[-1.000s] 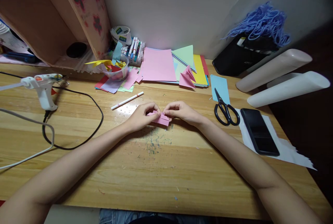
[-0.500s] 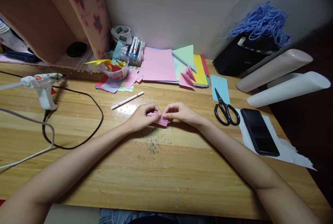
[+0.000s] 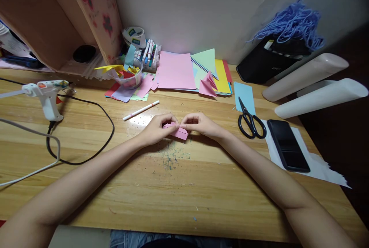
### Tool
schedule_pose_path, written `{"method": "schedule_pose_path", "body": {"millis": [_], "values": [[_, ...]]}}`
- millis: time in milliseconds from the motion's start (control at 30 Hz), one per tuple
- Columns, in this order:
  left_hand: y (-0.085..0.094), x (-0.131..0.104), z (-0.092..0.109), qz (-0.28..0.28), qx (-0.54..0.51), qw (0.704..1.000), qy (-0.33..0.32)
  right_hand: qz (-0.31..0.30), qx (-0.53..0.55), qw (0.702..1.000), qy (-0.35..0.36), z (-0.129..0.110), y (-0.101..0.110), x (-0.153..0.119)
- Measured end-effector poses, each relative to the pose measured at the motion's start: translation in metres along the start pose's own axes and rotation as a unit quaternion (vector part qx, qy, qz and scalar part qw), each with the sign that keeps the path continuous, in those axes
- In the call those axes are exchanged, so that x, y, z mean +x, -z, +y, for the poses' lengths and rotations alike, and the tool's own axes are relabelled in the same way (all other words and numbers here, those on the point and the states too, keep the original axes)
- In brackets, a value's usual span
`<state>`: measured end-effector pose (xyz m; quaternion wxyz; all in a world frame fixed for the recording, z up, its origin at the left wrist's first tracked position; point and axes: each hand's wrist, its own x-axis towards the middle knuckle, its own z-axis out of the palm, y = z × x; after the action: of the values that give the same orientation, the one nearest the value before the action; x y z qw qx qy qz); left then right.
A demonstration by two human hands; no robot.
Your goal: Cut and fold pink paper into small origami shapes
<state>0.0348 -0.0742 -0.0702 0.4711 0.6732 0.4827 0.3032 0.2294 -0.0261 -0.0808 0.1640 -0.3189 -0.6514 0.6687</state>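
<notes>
A small folded piece of pink paper (image 3: 179,132) is between my two hands, just above the middle of the wooden table. My left hand (image 3: 159,128) pinches its left part between thumb and fingers. From the other side my right hand (image 3: 199,125) pinches the paper's upper right edge, its thumb and fingertips close to my left fingertips. The curled fingers partly cover the paper. A white marker (image 3: 141,110) lies beyond my left hand.
Black scissors (image 3: 248,122) and a phone (image 3: 287,146) lie on the right, near white tubes (image 3: 319,98). A glue gun (image 3: 47,96) with looping cables is at left. Behind stand a bowl of paper scraps (image 3: 131,80) and stacked coloured paper (image 3: 177,70).
The pink paper's right end shows more openly below my right fingers. Both hands keep nearly the same place and pinch.
</notes>
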Motion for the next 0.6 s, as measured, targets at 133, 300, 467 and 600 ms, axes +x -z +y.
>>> {"method": "schedule_pose_path", "body": {"millis": [133,300,467,600], "values": [[-0.0008,0.0001,-0.0008,-0.015,-0.021,1.000,0.003,0.002,-0.001,1.000,0.008,0.0007,-0.0001,0.0001],[-0.0010,0.0010,-0.0052,-0.023,-0.039,0.999,-0.003,0.001,0.012,1.000,0.010,-0.0012,-0.0012,-0.0002],[-0.0008,0.0015,-0.0062,-0.025,-0.039,0.999,-0.013,0.018,0.017,1.000,0.018,0.0013,-0.0030,0.0007],[-0.0014,0.0008,-0.0047,-0.019,-0.036,0.999,-0.012,0.031,0.012,0.999,0.029,0.0035,-0.0040,0.0004]]}}
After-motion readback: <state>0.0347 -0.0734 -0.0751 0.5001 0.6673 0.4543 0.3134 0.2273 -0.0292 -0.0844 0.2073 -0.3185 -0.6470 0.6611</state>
